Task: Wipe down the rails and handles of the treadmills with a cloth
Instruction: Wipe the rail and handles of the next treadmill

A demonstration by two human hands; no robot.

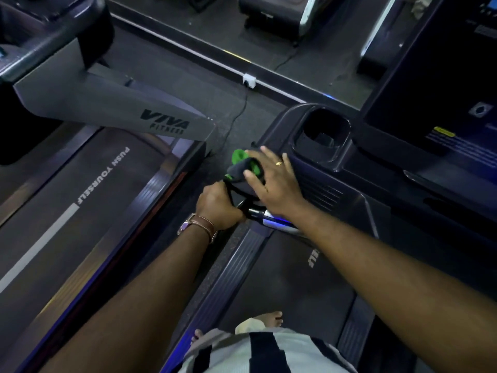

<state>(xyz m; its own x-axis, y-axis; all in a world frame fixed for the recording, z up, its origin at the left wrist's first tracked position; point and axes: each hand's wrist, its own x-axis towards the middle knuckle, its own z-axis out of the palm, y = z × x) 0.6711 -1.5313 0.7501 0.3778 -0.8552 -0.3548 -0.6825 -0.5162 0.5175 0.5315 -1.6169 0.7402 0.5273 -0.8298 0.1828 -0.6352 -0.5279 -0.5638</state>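
Cloth [246, 168] lies bunched on the near end of the rail [277, 220], under the flat, open right hand [271, 184], while the left hand [219, 208] is closed around the rail's end, whose long axis runs toward the person.

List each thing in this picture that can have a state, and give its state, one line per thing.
Cloth: bunched, pressed on the handrail under the right hand.
Right hand: fingers spread, flat on the cloth.
Left hand: closed around the handrail.
Handrail: gripped, partly covered by the cloth.
Cup holder: looks empty.
Screen: dark; on or off unclear.
Cable: runs to the white floor socket.
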